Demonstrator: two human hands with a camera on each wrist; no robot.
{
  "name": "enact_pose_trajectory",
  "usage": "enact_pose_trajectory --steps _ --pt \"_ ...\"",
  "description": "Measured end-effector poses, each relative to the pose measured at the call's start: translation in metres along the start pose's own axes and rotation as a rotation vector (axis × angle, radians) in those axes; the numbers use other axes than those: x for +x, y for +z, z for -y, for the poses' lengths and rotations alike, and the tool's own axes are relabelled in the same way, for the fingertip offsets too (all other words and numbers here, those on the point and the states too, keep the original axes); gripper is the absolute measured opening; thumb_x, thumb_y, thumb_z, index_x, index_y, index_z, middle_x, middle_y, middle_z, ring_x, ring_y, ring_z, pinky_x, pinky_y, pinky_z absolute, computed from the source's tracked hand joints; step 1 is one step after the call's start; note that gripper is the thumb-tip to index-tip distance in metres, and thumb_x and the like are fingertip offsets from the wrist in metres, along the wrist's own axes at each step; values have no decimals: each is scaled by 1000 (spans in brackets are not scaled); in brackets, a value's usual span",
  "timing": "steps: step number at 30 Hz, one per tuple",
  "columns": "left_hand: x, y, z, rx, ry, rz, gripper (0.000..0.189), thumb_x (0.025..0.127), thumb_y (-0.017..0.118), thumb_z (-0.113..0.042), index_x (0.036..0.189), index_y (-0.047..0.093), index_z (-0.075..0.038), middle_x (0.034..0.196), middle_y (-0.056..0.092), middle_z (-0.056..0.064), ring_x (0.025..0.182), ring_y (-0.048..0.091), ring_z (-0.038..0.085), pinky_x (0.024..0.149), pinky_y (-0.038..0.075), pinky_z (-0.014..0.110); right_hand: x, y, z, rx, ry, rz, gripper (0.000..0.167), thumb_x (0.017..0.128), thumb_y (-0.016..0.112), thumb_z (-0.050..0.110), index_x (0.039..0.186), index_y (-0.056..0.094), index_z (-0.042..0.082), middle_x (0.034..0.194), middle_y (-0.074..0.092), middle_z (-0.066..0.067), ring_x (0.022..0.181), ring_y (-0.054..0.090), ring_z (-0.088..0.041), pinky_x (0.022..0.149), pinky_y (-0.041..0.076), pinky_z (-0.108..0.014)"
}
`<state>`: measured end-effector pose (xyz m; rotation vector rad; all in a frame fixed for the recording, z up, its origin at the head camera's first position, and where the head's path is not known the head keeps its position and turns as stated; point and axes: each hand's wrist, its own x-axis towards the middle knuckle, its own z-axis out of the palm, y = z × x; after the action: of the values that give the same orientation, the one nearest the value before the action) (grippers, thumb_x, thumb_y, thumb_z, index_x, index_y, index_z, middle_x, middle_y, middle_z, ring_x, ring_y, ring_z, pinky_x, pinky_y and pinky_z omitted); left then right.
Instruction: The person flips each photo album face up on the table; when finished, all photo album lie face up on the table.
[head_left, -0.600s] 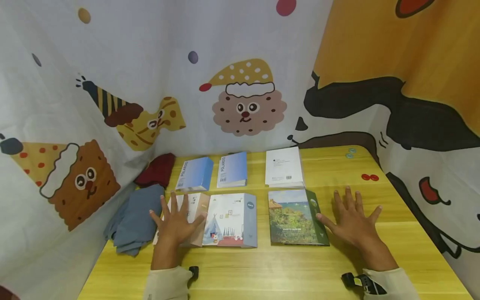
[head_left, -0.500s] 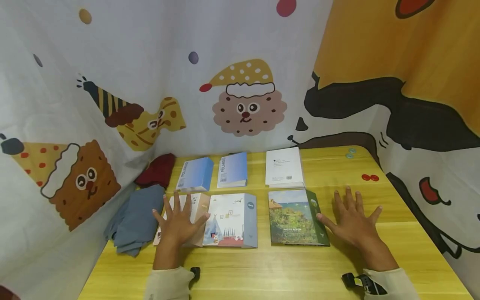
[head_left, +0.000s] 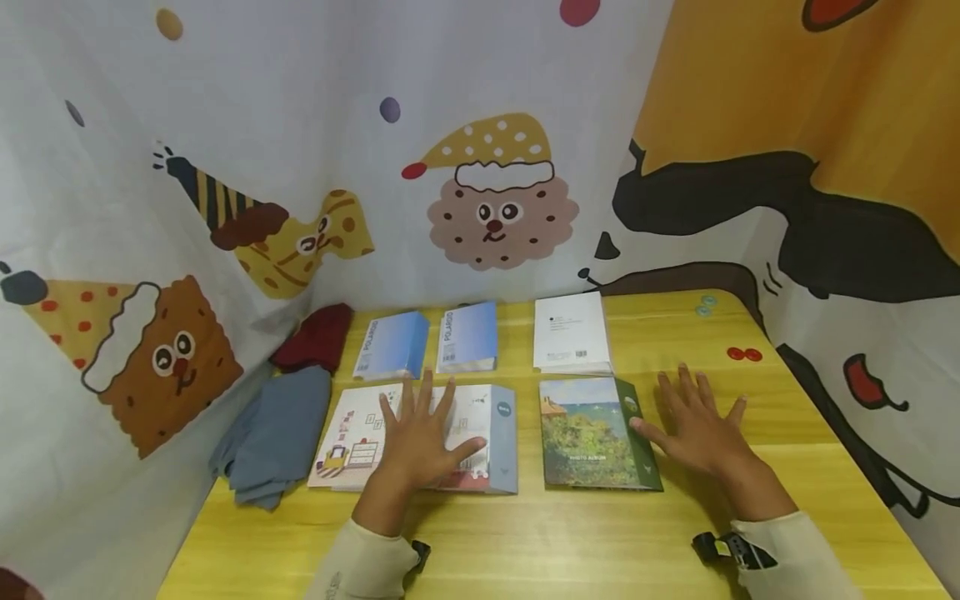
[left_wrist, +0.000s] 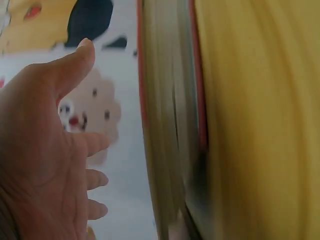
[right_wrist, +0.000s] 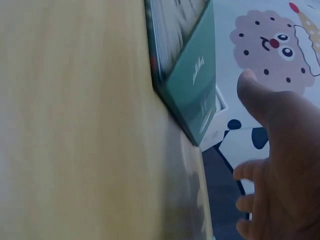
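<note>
My left hand [head_left: 420,446], fingers spread, is held over the front row of photo albums and holds nothing. Below it lie an album with a pale room drawing [head_left: 348,442] and one with a blue-grey spine [head_left: 503,442], both partly hidden by the hand. Over at the right, my right hand [head_left: 705,433] is also spread, with its thumb beside the dark green spine of a landscape-covered photo album [head_left: 581,437]. In the right wrist view that green spine [right_wrist: 195,75] stands apart from the hand [right_wrist: 287,145]. The left wrist view shows the left hand [left_wrist: 45,115] beside blurred album edges [left_wrist: 170,100].
Behind stand two blue POLAROID albums [head_left: 393,343] and a white one [head_left: 572,333]. A grey-blue cloth [head_left: 277,433] and a dark red cloth [head_left: 315,337] lie left. Red discs [head_left: 745,354] and teal rings [head_left: 706,305] lie right on the yellow table [head_left: 570,542].
My left hand has moved right, from over the left front album to the middle one, uncovering the room drawing. The right hand has shifted slightly left. All albums stay in place.
</note>
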<state>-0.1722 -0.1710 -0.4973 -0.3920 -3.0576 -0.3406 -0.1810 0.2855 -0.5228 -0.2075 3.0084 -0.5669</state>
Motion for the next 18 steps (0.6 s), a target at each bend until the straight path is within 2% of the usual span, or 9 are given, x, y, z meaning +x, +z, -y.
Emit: enact_pose_trajectory --steps 6,11,15,18 --pt "7 3 -47 -27 131 65 105 95 61 -81 176 25 -26 186 3 16 170 0 53 125 6 88 17 -5 -6 98 -84 47 101 103 64 66 175 23 10 182 10 -29 165 4 -61 111 -10 -97" --pt "14 12 -88 -11 249 104 106 95 55 -86 177 20 -29 186 2 14 170 2 51 129 9 83 30 -7 -13 177 -162 80 92 104 70 56 173 30 9 180 19 -28 165 10 -60 113 -6 -96" --pt "19 21 -118 8 314 131 107 95 57 -86 177 18 -30 186 6 16 170 9 50 131 20 77 39 -4 -20 226 -224 81 87 103 75 48 170 37 7 178 27 -29 165 13 -60 115 -3 -95" --pt "21 26 -137 -1 334 164 106 95 61 -83 177 20 -30 186 6 16 170 11 49 130 29 72 45 0 -25 264 -255 70 84 101 78 43 168 42 7 176 31 -30 164 14 -61 115 -2 -95"
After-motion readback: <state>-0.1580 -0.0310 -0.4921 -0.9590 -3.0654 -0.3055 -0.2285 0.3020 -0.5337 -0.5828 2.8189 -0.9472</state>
